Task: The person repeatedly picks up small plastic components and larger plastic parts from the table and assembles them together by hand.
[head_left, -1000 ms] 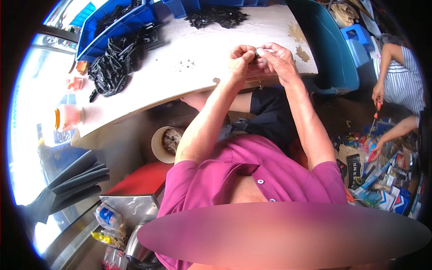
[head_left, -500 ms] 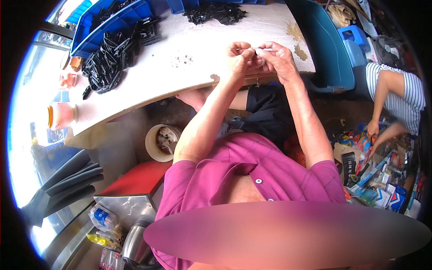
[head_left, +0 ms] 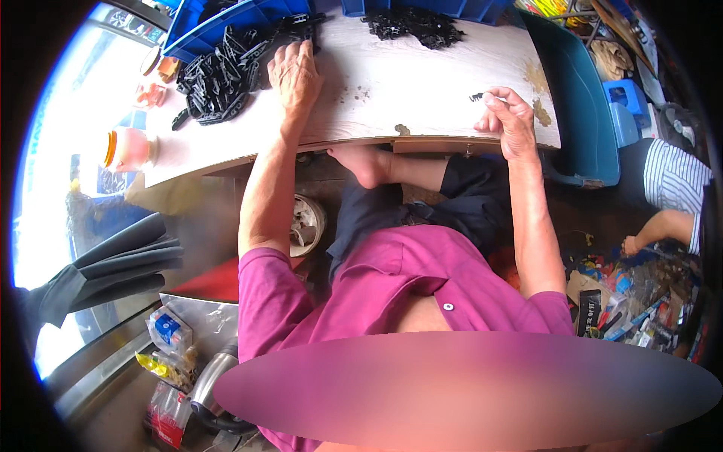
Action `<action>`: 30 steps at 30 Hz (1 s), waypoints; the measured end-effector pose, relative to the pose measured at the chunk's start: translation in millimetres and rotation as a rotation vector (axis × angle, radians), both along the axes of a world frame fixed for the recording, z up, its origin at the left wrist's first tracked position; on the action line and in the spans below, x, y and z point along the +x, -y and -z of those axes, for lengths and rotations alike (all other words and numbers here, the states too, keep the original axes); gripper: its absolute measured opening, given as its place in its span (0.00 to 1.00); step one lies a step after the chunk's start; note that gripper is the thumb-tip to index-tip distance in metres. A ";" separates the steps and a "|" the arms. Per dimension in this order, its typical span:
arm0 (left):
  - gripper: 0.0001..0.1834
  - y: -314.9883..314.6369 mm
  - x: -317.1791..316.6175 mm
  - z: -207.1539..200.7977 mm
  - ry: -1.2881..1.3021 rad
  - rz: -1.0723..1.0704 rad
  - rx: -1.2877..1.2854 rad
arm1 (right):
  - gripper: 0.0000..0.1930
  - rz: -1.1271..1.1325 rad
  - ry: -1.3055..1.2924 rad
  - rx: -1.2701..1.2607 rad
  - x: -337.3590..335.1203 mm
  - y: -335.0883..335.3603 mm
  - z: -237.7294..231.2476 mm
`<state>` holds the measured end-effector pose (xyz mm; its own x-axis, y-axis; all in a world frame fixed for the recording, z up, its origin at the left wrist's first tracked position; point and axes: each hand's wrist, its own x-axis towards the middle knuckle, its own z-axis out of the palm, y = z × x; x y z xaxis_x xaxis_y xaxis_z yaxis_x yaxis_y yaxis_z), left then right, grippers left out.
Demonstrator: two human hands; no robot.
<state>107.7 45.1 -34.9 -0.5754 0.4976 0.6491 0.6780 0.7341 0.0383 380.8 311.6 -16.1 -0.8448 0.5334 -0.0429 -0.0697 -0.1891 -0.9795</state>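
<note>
My left hand (head_left: 296,77) lies over the right edge of a heap of long black plastic clips (head_left: 218,83) at the left of the table. Its fingers reach forward, with no piece visible in them; what lies under the fingertips is hidden. Farther right, above the table's near edge, my right hand (head_left: 512,120) pinches a small black toothed plastic piece (head_left: 476,97) between thumb and forefinger. A second heap, of smaller black plastic pieces (head_left: 414,26), lies at the far middle of the table.
Blue bins (head_left: 241,30) stand along the far side of the pale tabletop (head_left: 361,98). A teal tub (head_left: 576,113) adjoins its right end. At the left corner stands an orange-lidded jar (head_left: 129,149). Another person's arm (head_left: 663,226) shows at right, above clutter on the floor.
My hands, together over the table before, are now apart. The left has moved left to the clip heap; the right has shifted right with the small black piece. The whole view has shifted.
</note>
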 end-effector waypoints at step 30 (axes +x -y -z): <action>0.15 15.7 37.3 -13.5 0.285 0.106 0.259 | 0.09 0.030 -0.046 0.006 -0.4 1.6 1.4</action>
<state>145.0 29.4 -21.5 -0.7047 0.4046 0.5828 0.6851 0.6017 0.4106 380.4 310.0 -17.5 -0.8295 0.5585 -0.0015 -0.1201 -0.1809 -0.9761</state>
